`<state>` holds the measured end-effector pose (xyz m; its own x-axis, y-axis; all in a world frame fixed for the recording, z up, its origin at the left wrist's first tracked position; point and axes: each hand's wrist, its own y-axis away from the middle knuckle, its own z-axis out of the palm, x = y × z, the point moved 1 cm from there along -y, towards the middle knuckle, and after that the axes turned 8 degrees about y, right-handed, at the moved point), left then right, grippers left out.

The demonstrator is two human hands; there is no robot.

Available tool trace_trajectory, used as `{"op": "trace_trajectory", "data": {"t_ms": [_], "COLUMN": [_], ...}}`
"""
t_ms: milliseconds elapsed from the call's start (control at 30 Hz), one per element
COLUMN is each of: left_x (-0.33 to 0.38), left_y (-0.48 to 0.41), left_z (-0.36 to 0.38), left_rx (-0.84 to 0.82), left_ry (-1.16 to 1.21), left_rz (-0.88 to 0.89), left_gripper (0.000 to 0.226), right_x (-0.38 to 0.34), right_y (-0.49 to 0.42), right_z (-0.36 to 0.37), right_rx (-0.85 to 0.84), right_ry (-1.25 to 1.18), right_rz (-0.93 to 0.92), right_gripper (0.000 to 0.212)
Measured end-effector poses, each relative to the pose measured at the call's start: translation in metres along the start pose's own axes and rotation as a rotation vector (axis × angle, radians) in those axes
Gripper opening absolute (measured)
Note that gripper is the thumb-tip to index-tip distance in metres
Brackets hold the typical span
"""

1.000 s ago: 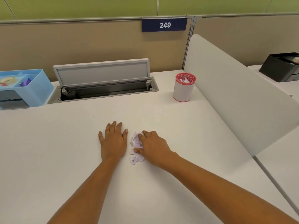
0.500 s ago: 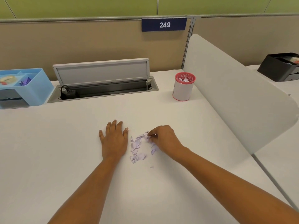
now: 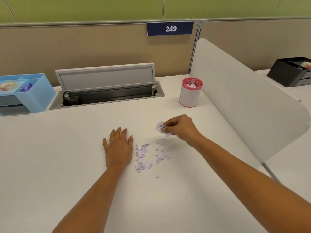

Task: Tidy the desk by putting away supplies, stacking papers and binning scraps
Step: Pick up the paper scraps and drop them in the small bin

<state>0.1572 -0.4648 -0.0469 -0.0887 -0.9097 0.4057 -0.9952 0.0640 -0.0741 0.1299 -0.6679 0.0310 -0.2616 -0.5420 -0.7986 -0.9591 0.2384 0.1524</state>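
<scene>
Right hand [image 3: 180,127] pinched on a wad of paper scraps [image 3: 161,127], raised off the worktop [image 3: 67,157], likely bound for the red-rimmed bin [image 3: 191,93]. Left hand [image 3: 118,146] spread flat, empty, beside the loose scraps [image 3: 143,155], probably hemming them in.

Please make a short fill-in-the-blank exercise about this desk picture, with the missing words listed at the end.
1. The right hand pinches a wad of scraps coloured ____.
2. The left hand lies ____ on the desk.
3. The sign shows the number ____.
4. The cup has a rim coloured ____.

Missing words: purple; flat; 249; red
</scene>
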Motion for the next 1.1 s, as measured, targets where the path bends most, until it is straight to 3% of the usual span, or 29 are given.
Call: {"op": "trace_trajectory", "data": {"t_ms": [300,467,567,733,867,1000,1100], "left_x": [0.0,0.0,-0.001,-0.002,-0.002,-0.003,-0.003], "left_y": [0.0,0.0,0.0,-0.002,-0.002,-0.001,-0.001], "left_z": [0.001,0.001,0.002,0.003,0.004,0.004,0.004], "left_rx": [0.013,0.018,0.031,0.032,0.039,0.04,0.043], "left_ry": [-0.018,-0.019,-0.01,0.008,0.015,0.021,0.027], "left_rz": [0.003,0.002,0.008,0.003,0.001,-0.005,-0.007], "left_gripper": [0.048,0.048,0.047,0.047,0.046,0.046,0.046], "right_x": [-0.042,-0.032,-0.024,-0.026,-0.037,-0.037,-0.026], "right_y": [-0.073,-0.129,-0.15,-0.164,-0.177,-0.173,-0.178], "right_z": [-0.096,-0.122,-0.119,-0.118,-0.133,-0.129,-0.115], "right_rx": [0.357,0.533,0.495,0.282,0.221,0.02,0.002], "right_ry": [-0.119,0.152,0.343,0.632,0.843,0.99,1.066], "right_rz": [-0.035,0.05,0.075,0.065,0.065,0.092,0.059], "right_gripper": [0.026,0.032,0.035,0.043,0.035,0.028,0.032]}}
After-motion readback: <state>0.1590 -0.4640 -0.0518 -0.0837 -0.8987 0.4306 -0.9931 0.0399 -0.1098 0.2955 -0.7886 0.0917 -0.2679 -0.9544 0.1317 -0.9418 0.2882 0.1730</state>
